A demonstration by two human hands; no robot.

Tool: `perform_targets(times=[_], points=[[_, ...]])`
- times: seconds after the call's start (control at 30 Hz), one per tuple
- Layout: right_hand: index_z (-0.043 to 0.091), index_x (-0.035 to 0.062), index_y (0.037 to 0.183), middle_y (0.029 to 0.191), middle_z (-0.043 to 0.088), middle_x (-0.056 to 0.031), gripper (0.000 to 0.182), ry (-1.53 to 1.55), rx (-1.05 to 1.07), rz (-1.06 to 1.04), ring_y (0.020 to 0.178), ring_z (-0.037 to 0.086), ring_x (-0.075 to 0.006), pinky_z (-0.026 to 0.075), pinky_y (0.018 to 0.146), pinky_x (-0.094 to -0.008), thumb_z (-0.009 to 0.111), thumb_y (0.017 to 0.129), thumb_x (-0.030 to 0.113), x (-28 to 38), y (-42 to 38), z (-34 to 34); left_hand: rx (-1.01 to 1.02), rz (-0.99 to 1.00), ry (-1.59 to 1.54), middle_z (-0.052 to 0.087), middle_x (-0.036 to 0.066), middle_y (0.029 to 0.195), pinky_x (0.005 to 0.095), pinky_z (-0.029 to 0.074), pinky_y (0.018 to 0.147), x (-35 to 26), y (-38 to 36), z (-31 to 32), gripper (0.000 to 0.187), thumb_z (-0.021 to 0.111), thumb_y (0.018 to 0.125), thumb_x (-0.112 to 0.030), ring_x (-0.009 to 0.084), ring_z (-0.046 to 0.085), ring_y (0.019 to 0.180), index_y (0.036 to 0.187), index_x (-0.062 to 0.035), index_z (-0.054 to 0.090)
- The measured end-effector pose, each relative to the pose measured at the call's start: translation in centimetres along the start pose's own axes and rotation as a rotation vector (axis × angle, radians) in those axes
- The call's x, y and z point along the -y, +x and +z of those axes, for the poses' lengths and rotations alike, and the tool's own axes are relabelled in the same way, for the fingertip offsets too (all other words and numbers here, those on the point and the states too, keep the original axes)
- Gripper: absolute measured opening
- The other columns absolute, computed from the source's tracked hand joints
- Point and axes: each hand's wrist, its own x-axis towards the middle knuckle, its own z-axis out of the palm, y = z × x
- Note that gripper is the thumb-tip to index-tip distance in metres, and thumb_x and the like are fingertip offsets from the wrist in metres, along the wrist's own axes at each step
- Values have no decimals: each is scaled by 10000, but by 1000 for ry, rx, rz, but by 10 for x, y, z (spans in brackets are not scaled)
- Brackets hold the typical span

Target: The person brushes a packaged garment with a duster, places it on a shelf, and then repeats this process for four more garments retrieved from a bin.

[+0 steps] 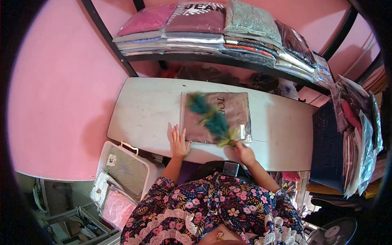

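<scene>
A feather duster (210, 118) in teal and yellow-green slants across a bagged garment, blurred by motion. My right hand (243, 153) is closed around its handle near the front edge of the table. Under the duster lies the folded mauve garment (234, 107) in a clear plastic bag, with dark lettering and a small white label at its lower right. My left hand (179, 142) rests flat on the white table (141, 110), fingers spread, right beside the bag's lower left corner.
Above the table's back edge, a black-framed shelf (196, 58) holds stacks of bagged clothes (194, 24). At the right stands a dark blue basket (326, 143) with more bagged garments (359, 134). A white bin (153, 173) with bagged items sits below left.
</scene>
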Motion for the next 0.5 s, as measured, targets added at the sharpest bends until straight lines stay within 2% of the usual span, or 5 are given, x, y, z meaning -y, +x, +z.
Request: perform_targets(times=[0.1, 0.23, 0.3, 0.4, 0.5], points=[[472, 150, 1115, 974, 617, -183, 262, -116, 178, -247, 678, 625, -373, 501, 558, -466, 502, 875, 250, 20, 13, -5, -15, 14, -8, 138, 250, 1468, 549, 115, 1075, 1, 0, 1, 685, 573, 782, -241, 404, 142, 1359, 1374, -46, 291], [459, 140, 1099, 960, 618, -189, 249, -227, 152, -85, 668, 623, -381, 496, 553, -483, 499, 878, 248, 10, 44, -2, 32, -37, 7, 148, 249, 1466, 550, 117, 1075, -3, 0, -2, 673, 565, 793, -248, 405, 152, 1356, 1373, -46, 291], [457, 129, 1107, 889, 620, -206, 264, -193, -90, 125, 647, 615, -396, 488, 544, -501, 503, 877, 250, 2, 57, -6, 11, -16, 16, 153, 247, 1465, 549, 119, 1075, -2, 0, -2, 672, 565, 792, -246, 408, 155, 1354, 1373, -46, 292], [462, 118, 1156, 788, 626, -218, 318, -177, -71, 238, 640, 597, -423, 471, 558, -523, 523, 858, 209, 0, 60, -9, -13, -8, 9, 153, 242, 1467, 556, 120, 1071, 2, 0, 2, 682, 573, 788, -274, 405, 152, 1355, 1375, -58, 301], [462, 112, 1165, 817, 624, -220, 340, -162, 52, 16, 671, 605, -413, 483, 565, -504, 536, 852, 220, 5, 34, 0, -28, -11, 0, 150, 242, 1467, 563, 122, 1067, 5, -2, 7, 693, 585, 781, -297, 401, 148, 1358, 1375, -66, 312]])
